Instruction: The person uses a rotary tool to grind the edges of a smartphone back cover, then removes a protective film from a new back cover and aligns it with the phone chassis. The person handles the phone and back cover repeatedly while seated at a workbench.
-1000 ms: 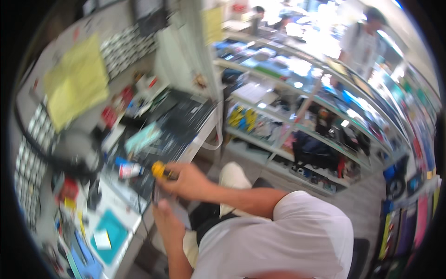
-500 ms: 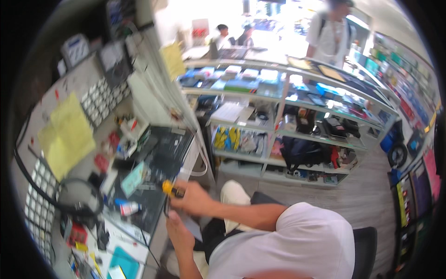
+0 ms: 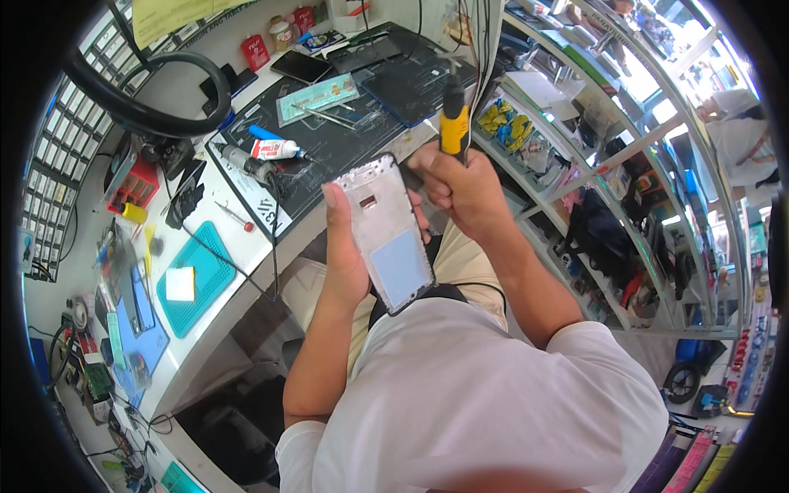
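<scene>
My left hand (image 3: pixel 347 251) grips a bare smartphone frame (image 3: pixel 382 212) by its long edges, thumb on the near left edge and fingertips showing on the right. The frame is tilted, its flat metal inner side towards me, with a pale blue rectangle in the lower half and a small slot above. Closed around a yellow-and-black handheld tool (image 3: pixel 454 123), my right hand (image 3: pixel 470 191) sits just right of the frame. The tool stands upright, its thin metal tip pointing away from me. Tool and frame are apart.
On the workbench lie a black work mat (image 3: pixel 329 156), a white tube (image 3: pixel 274 149), tweezers (image 3: pixel 329 117), a dark phone (image 3: pixel 301 68) and a teal perforated mat (image 3: pixel 197 308). A black ring-shaped lamp (image 3: pixel 222 90) overhangs the left. Glass display shelves (image 3: pixel 567 177) stand at the right.
My view has swung down from the shop counter to the bench and my hands. The phone frame now shows its broad face, and the tool has turned from pointing left to pointing away.
</scene>
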`<move>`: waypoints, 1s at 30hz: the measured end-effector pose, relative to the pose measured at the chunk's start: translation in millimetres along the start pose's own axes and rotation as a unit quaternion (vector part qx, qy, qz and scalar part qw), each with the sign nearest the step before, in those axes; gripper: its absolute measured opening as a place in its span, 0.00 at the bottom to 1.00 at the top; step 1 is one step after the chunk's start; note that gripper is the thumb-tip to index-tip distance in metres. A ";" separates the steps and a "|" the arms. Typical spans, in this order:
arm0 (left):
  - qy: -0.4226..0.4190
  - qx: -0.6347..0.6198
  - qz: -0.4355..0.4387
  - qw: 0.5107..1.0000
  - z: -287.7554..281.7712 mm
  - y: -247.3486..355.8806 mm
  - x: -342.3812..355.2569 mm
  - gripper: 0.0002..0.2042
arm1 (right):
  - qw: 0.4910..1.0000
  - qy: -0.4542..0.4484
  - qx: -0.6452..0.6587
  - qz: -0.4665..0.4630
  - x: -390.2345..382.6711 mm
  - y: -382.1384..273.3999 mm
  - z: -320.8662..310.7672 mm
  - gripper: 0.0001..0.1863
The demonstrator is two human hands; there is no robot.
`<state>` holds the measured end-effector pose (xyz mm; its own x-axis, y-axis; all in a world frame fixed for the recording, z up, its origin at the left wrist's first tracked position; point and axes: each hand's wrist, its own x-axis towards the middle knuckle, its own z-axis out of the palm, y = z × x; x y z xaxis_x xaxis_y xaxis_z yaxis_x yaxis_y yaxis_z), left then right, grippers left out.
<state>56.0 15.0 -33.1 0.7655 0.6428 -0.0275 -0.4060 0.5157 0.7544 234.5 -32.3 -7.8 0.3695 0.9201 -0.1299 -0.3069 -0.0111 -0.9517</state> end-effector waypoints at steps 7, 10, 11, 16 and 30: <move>0.099 -0.054 0.000 0.994 -5.8 -3.4 0.8 0.45 | 0.997 0.019 -0.068 -0.013 12.4 17.4 -20.7 0.10; 0.097 0.019 0.021 0.995 -7.5 -1.0 2.6 0.47 | 0.997 0.018 -0.070 -0.039 10.1 24.3 -29.3 0.09; 0.129 0.041 0.008 0.991 -9.9 -3.1 4.4 0.47 | 0.997 0.031 -0.070 -0.003 10.8 27.8 -34.1 0.09; 0.211 0.036 -0.019 0.977 -26.8 -22.7 9.3 0.45 | 0.997 -0.043 -0.034 0.053 6.2 51.7 -64.8 0.16; 0.231 0.025 -0.020 0.972 -28.3 -18.6 -0.4 0.46 | 0.962 -0.240 0.133 0.013 0.2 62.0 -68.9 0.40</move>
<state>49.1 21.2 -65.6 0.4689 0.8150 -0.3405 -0.3474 0.5246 0.7773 275.9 -59.8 -86.0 -0.0690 0.9963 0.0516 -0.5474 0.0054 -0.8368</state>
